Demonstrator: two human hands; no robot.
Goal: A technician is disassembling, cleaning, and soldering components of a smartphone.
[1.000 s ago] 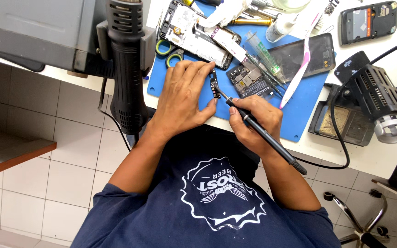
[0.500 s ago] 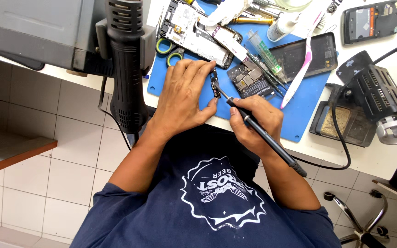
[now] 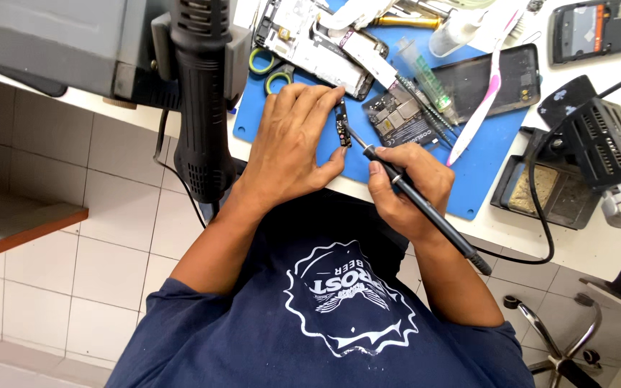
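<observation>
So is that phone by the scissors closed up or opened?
Opened: the phone lies on the blue mat with its inner frame bared, a separate circuit board beside it.
</observation>
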